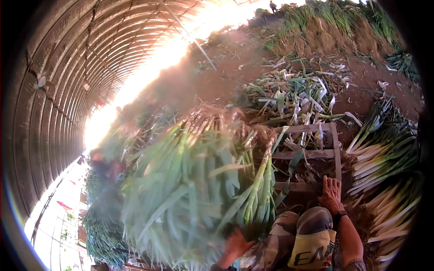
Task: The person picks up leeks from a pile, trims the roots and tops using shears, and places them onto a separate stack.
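Observation:
A large heap of long green onions [181, 189] fills the middle, roots at the far end and green leaves toward me. My left hand [236, 246] is at the near right edge of these leaves, beside my knee; its fingers are partly covered and blurred. My right hand [331, 195] is held out above my right knee, palm down with fingers stretched, by the near right corner of a wooden frame [338, 153]. No onion shows in it. A few thicker stalks [260, 189] lean between the heap and the frame.
Peeled onions with white stalks [379, 167] lie in piles at the right. Beyond the frame are discarded leaves [294, 92] on brown soil. A tall onion stack [334, 27] stands far back. A blurred person [106, 167] is at the left, near the arched tunnel wall [49, 113].

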A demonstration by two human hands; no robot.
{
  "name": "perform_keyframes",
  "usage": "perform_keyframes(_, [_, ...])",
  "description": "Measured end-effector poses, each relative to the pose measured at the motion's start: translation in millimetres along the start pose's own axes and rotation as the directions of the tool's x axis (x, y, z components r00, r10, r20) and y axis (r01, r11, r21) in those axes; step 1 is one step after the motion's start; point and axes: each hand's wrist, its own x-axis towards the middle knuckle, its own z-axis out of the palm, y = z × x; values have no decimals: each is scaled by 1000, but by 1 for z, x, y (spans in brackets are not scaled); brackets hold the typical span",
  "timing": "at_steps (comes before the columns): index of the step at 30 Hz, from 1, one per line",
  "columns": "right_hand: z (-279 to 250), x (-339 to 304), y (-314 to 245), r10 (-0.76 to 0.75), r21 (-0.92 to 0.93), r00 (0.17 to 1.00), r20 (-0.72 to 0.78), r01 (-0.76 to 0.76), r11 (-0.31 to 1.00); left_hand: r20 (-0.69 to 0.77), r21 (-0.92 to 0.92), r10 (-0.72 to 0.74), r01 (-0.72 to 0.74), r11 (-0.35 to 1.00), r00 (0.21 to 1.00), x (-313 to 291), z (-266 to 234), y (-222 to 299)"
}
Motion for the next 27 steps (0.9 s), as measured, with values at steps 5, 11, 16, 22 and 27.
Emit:
perform_keyframes(5, [-17,-1,-5,18,-11,1000,1,-18,1000,370,144,9,-67,987,929,29,-73,15])
perform_keyframes(11, [-16,6,-13,74,-17,995,68,-73,997,-115,-91,263,-274,957,958,118,-96,68])
perform_keyframes(16, [-23,8,-21,52,-28,998,20,-51,998,-19,-157,149,-150,976,989,213,-23,68])
perform_keyframes(22, [-19,9,-20,55,-46,998,14,-55,997,73,-313,112,-84,946,991,240,3,83])
perform_keyframes(27, [-9,7,-14,86,-38,996,31,-85,996,81,-391,187,-141,909,979,233,18,97])
